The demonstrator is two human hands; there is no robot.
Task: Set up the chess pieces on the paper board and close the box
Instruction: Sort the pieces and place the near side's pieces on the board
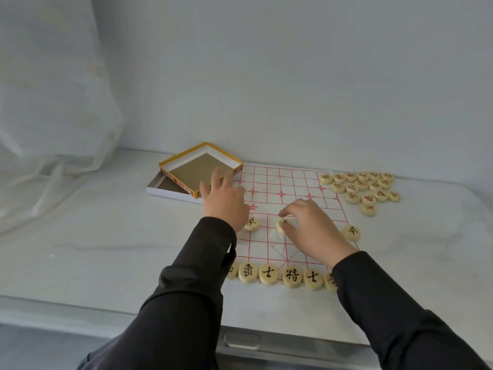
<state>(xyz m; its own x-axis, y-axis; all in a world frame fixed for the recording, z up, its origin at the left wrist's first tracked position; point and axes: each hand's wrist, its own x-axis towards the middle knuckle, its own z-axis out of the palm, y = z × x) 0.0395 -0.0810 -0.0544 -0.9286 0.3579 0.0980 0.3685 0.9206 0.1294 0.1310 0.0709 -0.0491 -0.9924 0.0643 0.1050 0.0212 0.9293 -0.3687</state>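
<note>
right hand (312, 231) pinches black-marked disc (281, 227) by rim on paper board (293, 182); left hand (226, 201) open, fingers spread. Discs look light, rigid, smooth: grip rims. Paper may slide.

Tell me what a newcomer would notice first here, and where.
Over the white paper board with red grid lines, the right-hand grip pinches a round pale wooden piece while the left-hand grip spreads open. A cluster of red-lettered wooden discs lies off the board's far right corner; an open yellow-rimmed cardboard box sits far left.

Red-gridded white paper board (272, 190) — cream pieces (292, 276), black characters.
</note>
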